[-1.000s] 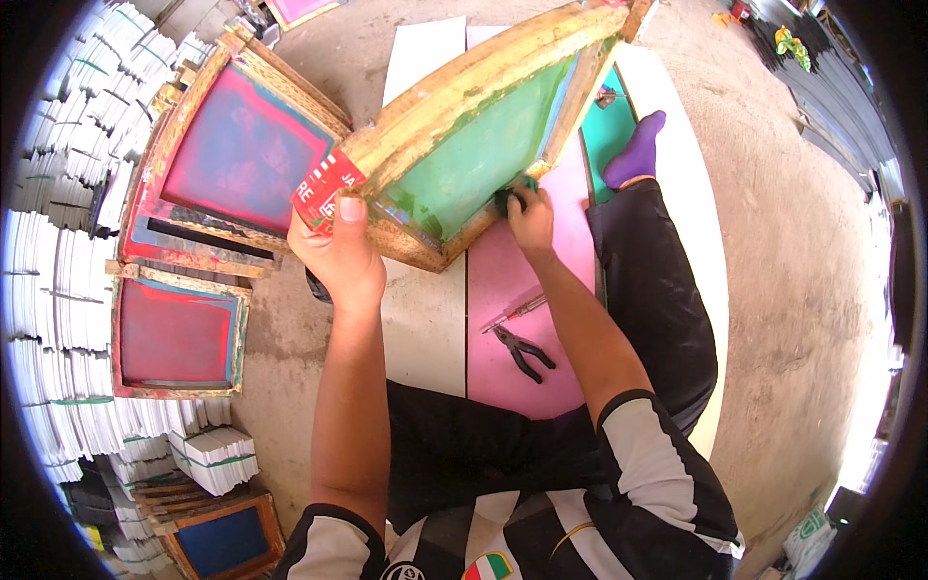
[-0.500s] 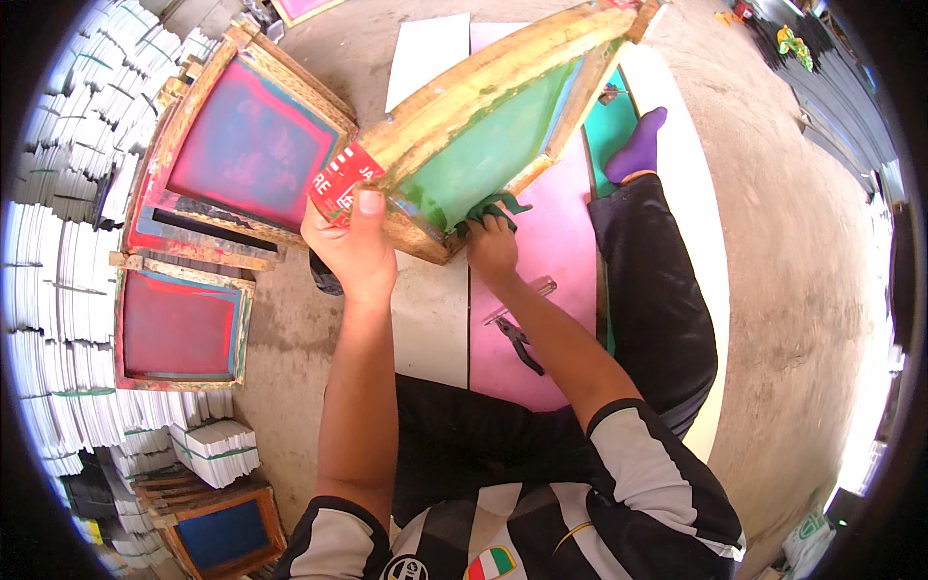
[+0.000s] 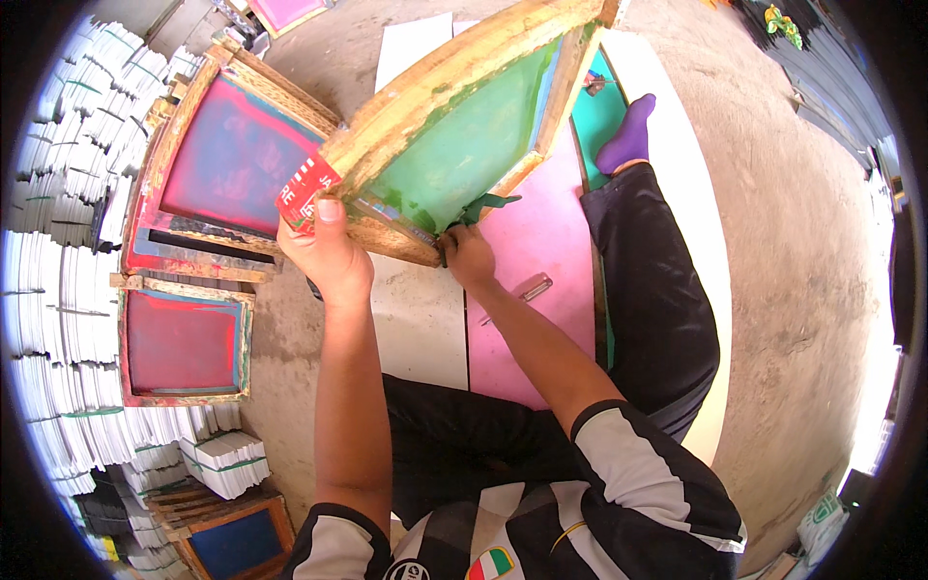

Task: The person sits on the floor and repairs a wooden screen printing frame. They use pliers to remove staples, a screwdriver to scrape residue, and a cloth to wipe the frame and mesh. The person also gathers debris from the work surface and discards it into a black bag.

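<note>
My left hand (image 3: 327, 256) is closed on the near-left corner of a tilted wooden screen-printing frame (image 3: 454, 68) with green-stained mesh (image 3: 464, 145). Its thumb lies over a red printed piece (image 3: 307, 188) wrapped at that corner; whether this is a label or a loose card I cannot tell. At the frame's lower corner, my right hand (image 3: 470, 259) has its fingers closed on a dark green cloth (image 3: 486, 205), pressed against the inner edge of the wood. The fingertips are partly hidden. A metal-and-clear hand tool (image 3: 534, 288) lies beside my right forearm on the pink board (image 3: 541, 348).
More screen frames, one with blue-and-pink mesh (image 3: 237, 155) and one with red mesh (image 3: 184, 343), stand at left before white paper stacks (image 3: 58, 319). A blue-meshed frame (image 3: 237, 546) lies lower left. My purple-socked foot (image 3: 628, 135) rests on the green board (image 3: 597, 106).
The frame and my left hand have shifted left. My right hand has slid left and slightly nearer along the frame's corner with the cloth. The pliers on the pink board are now out of sight.
</note>
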{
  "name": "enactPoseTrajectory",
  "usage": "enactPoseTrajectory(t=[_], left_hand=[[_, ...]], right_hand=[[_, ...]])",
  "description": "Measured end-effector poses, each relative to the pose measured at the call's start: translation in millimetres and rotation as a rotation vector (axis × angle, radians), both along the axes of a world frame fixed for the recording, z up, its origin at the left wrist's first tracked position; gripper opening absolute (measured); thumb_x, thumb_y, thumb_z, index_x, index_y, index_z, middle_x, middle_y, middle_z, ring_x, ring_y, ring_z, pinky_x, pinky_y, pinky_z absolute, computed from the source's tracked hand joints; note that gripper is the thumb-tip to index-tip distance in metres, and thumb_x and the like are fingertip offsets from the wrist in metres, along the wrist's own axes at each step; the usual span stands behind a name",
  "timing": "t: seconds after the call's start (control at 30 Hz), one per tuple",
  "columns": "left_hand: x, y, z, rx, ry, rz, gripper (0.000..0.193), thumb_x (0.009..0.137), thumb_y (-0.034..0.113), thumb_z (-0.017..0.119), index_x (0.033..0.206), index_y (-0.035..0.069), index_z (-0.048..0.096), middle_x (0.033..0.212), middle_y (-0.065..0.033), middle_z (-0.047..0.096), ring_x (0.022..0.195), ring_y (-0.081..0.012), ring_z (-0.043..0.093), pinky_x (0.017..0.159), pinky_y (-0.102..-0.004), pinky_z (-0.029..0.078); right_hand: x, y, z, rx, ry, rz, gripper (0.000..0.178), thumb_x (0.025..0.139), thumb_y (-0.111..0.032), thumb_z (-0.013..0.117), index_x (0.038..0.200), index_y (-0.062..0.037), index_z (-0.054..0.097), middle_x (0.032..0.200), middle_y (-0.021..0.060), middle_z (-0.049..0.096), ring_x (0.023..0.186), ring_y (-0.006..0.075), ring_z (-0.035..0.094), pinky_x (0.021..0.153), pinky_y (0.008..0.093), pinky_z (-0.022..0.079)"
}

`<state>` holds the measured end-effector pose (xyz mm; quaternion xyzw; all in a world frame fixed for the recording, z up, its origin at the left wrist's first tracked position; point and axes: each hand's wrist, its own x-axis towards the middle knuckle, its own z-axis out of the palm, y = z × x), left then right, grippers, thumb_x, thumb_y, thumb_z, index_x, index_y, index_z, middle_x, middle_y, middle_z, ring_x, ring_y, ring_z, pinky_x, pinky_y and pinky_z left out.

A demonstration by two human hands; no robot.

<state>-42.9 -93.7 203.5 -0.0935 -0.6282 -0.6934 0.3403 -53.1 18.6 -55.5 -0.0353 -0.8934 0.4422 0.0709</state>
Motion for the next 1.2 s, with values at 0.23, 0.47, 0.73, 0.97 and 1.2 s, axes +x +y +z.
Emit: enactPoseTrajectory(t=[0.23, 0.47, 0.73, 0.97, 1.2], left_hand=[[3.4, 7.8, 6.7, 0.027, 0.037, 0.017, 0.052, 0.090, 0.042, 0.075, 0.117, -0.001, 0.063, 0.110, -0.0066, 0.067, 0.100, -0.0154, 0.061, 0.092, -0.0326, 0.047], [6.9, 10.4, 4.1, 0.062, 0.061, 0.003, 0.055, 0.087, 0.041, 0.079, 0.117, -0.004, 0.063, 0.109, -0.0073, 0.069, 0.100, -0.0154, 0.063, 0.092, -0.0327, 0.048], [10.3, 9.2, 8.9, 0.036, 0.021, 0.009, 0.067, 0.085, 0.051, 0.078, 0.120, -0.003, 0.061, 0.114, -0.0085, 0.065, 0.103, -0.0191, 0.062, 0.093, -0.0358, 0.048], [8.4, 10.2, 8.9, 0.024, 0.018, -0.001, 0.069, 0.086, 0.054, 0.075, 0.122, -0.003, 0.060, 0.117, -0.0087, 0.064, 0.107, -0.0197, 0.060, 0.096, -0.0375, 0.047], [10.2, 7.4, 5.8, 0.014, 0.033, 0.012, 0.070, 0.086, 0.055, 0.076, 0.123, -0.003, 0.059, 0.119, -0.0092, 0.063, 0.108, -0.0198, 0.061, 0.097, -0.0375, 0.047]], right_hand=[[6.7, 7.9, -2.6, 0.116, -0.015, 0.215, 0.027, 0.090, -0.018, 0.059, 0.114, -0.0120, 0.070, 0.104, 0.0175, 0.067, 0.104, 0.0355, 0.065, 0.083, 0.0471, 0.058], [-6.9, 22.5, -12.3, 0.000, 0.045, 0.316, 0.026, 0.088, -0.016, 0.059, 0.109, -0.0142, 0.076, 0.100, 0.0151, 0.067, 0.098, 0.0348, 0.066, 0.086, 0.0460, 0.055], [7.8, 11.3, 3.8, 0.005, -0.088, 0.273, 0.033, 0.089, -0.017, 0.060, 0.119, -0.0196, 0.073, 0.110, 0.0131, 0.066, 0.105, 0.0327, 0.065, 0.089, 0.0449, 0.054], [13.0, 17.6, 1.1, 0.041, -0.023, 0.310, 0.036, 0.088, -0.018, 0.063, 0.123, -0.0237, 0.072, 0.112, 0.0088, 0.069, 0.108, 0.0297, 0.065, 0.089, 0.0425, 0.056], [-27.3, 37.8, 33.9, 0.112, -0.287, 0.479, 0.031, 0.087, -0.020, 0.060, 0.114, -0.0218, 0.076, 0.103, 0.0098, 0.075, 0.097, 0.0279, 0.071, 0.087, 0.0432, 0.056]])
